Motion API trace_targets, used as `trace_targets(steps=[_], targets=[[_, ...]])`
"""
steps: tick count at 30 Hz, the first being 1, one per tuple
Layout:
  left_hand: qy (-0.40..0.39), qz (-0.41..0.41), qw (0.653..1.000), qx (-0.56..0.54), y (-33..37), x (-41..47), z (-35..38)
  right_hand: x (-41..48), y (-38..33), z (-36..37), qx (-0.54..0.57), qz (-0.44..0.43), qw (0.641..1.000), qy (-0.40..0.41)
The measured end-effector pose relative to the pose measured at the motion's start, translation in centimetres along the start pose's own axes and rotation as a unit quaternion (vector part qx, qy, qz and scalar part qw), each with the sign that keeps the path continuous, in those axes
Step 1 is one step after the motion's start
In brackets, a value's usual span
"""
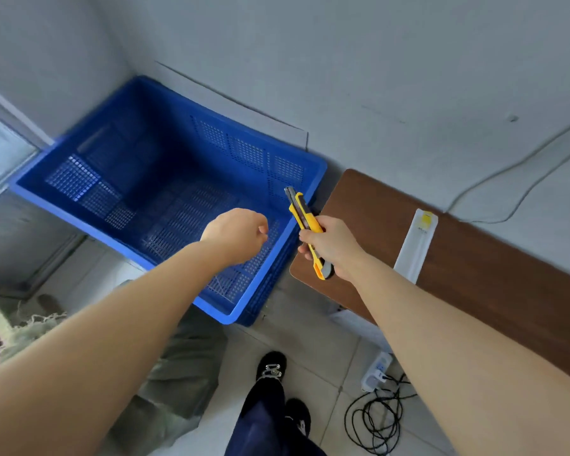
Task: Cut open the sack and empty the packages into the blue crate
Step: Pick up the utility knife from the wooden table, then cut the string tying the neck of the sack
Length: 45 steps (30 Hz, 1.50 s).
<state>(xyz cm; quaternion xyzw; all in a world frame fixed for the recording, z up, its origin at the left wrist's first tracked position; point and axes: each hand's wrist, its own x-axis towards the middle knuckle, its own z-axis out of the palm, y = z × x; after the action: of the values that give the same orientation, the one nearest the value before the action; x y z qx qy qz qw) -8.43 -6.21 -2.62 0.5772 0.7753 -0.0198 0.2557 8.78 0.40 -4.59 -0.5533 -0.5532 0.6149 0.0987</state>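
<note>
A large blue perforated crate (89, 222) stands on the floor against the wall, with nothing inside. My right hand (331, 246) grips a yellow and black utility knife (305, 218) by its handle, blade end pointing up, just past the crate's right rim. My left hand (236, 235) hovers over the crate's near right part, fingers curled loosely, holding nothing. A grey-green sack (175, 383) lies on the floor below my left forearm, mostly hidden by the arm.
A brown wooden table (474, 278) stands right of the crate, with a white plastic packet (415, 248) on it. A power strip (377, 370) and coiled black cable (375, 426) lie on the tiled floor. My shoes (272, 366) are at the bottom middle. Frayed fabric (23, 327) lies far left.
</note>
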Motion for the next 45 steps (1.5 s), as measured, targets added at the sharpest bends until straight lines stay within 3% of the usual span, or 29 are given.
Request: trace_targets(steps=[4, 12, 22, 32, 45], targets=[[0.019, -0.047, 0.999, -0.019, -2.8, -4.1, 0.3, -2.0, -0.7, 3.6, -0.053, -0.033, 0.996, -0.068], [0.051, -0.127, 0.990, -0.036, -8.1, -11.2, 1.4, -5.2, -1.1, 10.6, -0.113, -0.110, 0.979, -0.127], [0.076, -0.189, 0.978, -0.042, -14.7, -17.9, 3.0, -8.4, -1.0, 17.8, -0.110, -0.079, 0.969, -0.207], [0.054, -0.221, 0.972, -0.057, -23.9, -22.8, 4.7, -10.6, 0.0, 26.7, -0.079, -0.037, 0.974, -0.211], [0.008, -0.166, 0.983, -0.074, -32.6, -25.2, 8.1, -12.0, 0.9, 36.4, -0.057, 0.032, 0.986, -0.153]])
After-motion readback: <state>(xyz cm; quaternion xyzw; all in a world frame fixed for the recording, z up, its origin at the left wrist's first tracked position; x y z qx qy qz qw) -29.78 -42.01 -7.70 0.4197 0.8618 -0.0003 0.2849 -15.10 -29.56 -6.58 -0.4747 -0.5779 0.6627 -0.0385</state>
